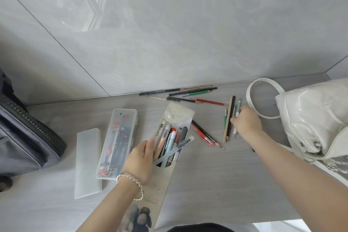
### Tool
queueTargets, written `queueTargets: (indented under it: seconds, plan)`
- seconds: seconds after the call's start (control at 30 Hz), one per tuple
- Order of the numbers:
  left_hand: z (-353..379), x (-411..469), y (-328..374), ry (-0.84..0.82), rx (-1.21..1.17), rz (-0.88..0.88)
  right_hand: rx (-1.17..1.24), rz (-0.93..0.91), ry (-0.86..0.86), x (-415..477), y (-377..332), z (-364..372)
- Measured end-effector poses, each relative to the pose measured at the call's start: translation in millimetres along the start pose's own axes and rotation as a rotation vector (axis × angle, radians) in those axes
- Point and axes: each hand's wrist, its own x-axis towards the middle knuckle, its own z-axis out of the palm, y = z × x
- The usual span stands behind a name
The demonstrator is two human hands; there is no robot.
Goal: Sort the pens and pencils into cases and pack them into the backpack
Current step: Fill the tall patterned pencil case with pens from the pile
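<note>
- Head view puts the sorting at roughly its middle: some pens are cased, many are loose, and nothing is packed.
- Done so far: a soft pouch lies on the table with its snap flap thrown open and several pens standing in its mouth. 1 clear pen lies slantwise across the opening, only half in.
- The left hand grips the pouch at the left edge of the mouth, thumb on the front, holding it open.
- Just left of the pouch is a clear box with pens showing through it. A frosted lid lies beside it, so I judge this box is not yet shut.
- Left to sort: a row of pencils along the wall, 1 red pen and 1 dark pencil just right of the pouch, and a bunch further right.
- The right hand rests on that bunch with its fingers curled down. The back of the hand hides the grip, so I cannot tell if it has hold of anything.
- Packing has not begun: a white bag sits at the right and a dark bag at the left. Neither holds a case, and I cannot tell which is meant.
</note>
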Motion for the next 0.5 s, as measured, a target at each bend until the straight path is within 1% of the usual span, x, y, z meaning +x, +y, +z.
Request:
queueTargets:
  seconds: [0.07,0.13,0.23,0.3,0.43,0.5]
  plan:
    - [-2.6,0.4,-1.4,0.011,-0.019,-0.018,0.000,0.023,-0.025,0.8,3.9,0.3]
    - [-5.4,1.0,-3.5,0.032,-0.026,-0.025,0.085,0.019,-0.012,-0.3,6.7,-0.6]
    - [-9.7,2.5,-6.8,0.046,-0.091,-0.045,0.413,-0.007,0.002,-9.8,2.9,-7.3]
    - [-12.1,4.1,-9.3,0.059,-0.150,-0.086,0.537,-0.070,-0.030,-20.1,0.2,-11.9]
    - [-14.2,2.7,-8.9,0.037,-0.372,-0.216,0.565,-0.215,-0.046,-37.3,-1.3,-15.7]
    - [-14.3,0.4,-6.6,0.057,-0.403,-0.219,0.573,-0.272,-0.077,-45.3,-3.1,-19.0]
